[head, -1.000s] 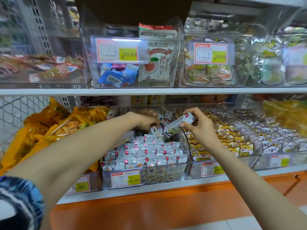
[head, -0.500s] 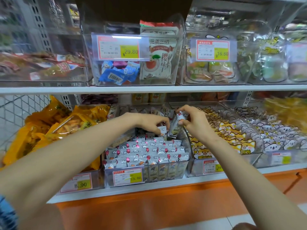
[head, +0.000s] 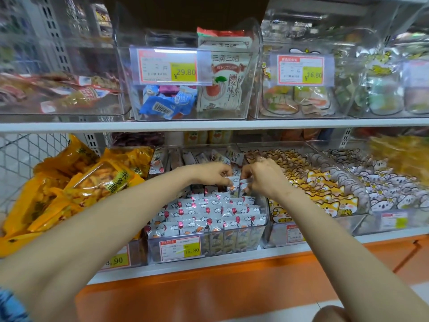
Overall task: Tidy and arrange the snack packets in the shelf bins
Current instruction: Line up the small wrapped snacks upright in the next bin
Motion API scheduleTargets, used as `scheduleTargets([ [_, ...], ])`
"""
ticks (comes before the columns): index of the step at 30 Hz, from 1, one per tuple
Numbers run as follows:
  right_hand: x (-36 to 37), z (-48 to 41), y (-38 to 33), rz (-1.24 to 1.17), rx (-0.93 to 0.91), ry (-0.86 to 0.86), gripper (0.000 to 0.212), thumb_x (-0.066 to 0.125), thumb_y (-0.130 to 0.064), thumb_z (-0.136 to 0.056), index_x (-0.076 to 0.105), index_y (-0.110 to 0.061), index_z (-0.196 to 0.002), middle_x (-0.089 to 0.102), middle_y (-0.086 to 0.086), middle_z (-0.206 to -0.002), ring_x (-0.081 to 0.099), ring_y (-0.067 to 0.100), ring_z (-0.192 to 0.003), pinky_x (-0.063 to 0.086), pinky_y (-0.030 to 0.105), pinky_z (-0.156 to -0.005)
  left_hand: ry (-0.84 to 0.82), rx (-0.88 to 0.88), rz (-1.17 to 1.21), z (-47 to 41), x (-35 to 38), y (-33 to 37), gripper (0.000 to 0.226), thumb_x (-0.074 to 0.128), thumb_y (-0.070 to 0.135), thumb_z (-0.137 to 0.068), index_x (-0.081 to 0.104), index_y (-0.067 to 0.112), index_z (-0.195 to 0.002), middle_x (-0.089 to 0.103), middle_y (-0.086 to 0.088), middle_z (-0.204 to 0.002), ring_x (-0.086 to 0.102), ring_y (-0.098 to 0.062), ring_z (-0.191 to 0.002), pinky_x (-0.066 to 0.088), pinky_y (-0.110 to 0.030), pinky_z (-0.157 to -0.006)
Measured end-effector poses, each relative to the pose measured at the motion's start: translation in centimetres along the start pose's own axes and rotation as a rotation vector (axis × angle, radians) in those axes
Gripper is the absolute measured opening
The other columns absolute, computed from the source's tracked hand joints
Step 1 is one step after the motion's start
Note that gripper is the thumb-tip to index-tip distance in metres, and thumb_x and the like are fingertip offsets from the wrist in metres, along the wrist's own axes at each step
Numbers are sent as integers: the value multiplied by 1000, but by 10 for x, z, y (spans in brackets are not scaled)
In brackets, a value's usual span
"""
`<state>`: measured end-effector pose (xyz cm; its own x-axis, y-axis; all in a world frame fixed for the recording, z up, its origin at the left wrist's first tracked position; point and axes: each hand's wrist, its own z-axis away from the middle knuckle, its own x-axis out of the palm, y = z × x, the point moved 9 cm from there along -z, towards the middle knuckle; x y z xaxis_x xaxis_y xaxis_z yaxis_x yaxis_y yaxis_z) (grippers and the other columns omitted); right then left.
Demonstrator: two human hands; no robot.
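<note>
Packets, the little white ones with red balloons and clouds, are sitting in neat upright rows in the middle bin on the lower shelf, filling the front of it, while further back in the same bin more of them are lying loose and tilted every which way. Both hands are reaching in over the back of those rows, almost touching each other. The left hand is curling its fingers and pinching a packet, and the right hand is doing the same with a second packet just beside it, so both are gripping something and neither is hanging open. Those two are standing upright right at the back row, though I honestly can't tell if they're touching the ones underneath. A 15.80 tag is sticking on the front of the bin. Yellow bags are piling up to the left, fox packets are filling the next bin on the right, and koala ones are sitting past that. On the upper shelf blue packets and a tall white bag are sitting in a clear box behind a 29.80 tag. A blue sleeve is showing at the bottom left corner, and an orange panel is running under the lower shelf
</note>
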<state>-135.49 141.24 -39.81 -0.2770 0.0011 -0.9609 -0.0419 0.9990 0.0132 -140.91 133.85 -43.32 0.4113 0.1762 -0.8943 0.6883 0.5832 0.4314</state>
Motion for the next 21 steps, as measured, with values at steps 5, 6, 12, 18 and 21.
scheduleTargets([
  [5, 6, -5, -1, 15, 0, -54, 19, 68, -22, -82, 71, -25, -101, 68, 3, -110, 55, 24, -110, 36, 31, -95, -19, -36, -9, -5, 7, -2, 20, 56, 28, -93, 46, 12, -91, 39, 5, -71, 34, -10, -60, 27, -25, -55],
  [6, 8, -6, -1, 35, -2, -69, 20, 66, -22, -83, 70, -26, -102, 67, 3, -111, 54, 24, -111, 35, 31, -95, -21, -44, -27, -7, 9, -3, 21, 57, 29, -92, 46, 12, -93, 41, 5, -72, 35, -9, -61, 27, -25, -55],
  [12, 23, -6, -2, 46, -12, -173, 22, 64, -23, -84, 69, -28, -105, 65, 0, -116, 49, 21, -118, 27, 34, -104, -76, -105, -21, -14, 27, -14, 25, 61, 29, -90, 43, 14, -83, 43, 3, -67, 34, -12, -58, 27, -27, -53],
  [18, 20, -6, -2, 24, -23, -170, 28, 53, -12, -87, 68, -28, -107, 64, 1, -117, 49, 23, -118, 28, 35, -103, -144, -164, 56, -20, 27, -21, 36, 66, 24, -87, 38, 17, -65, 36, 2, -63, 30, -14, -58, 27, -26, -55],
  [21, 18, -7, -3, 54, -32, -176, 26, 53, -15, -88, 68, -28, -105, 63, 3, -117, 50, 22, -117, 29, 35, -102, -162, -175, 66, -25, 28, -23, 34, 66, 17, -87, 40, 16, -65, 39, 1, -65, 32, -16, -62, 29, -27, -58],
])
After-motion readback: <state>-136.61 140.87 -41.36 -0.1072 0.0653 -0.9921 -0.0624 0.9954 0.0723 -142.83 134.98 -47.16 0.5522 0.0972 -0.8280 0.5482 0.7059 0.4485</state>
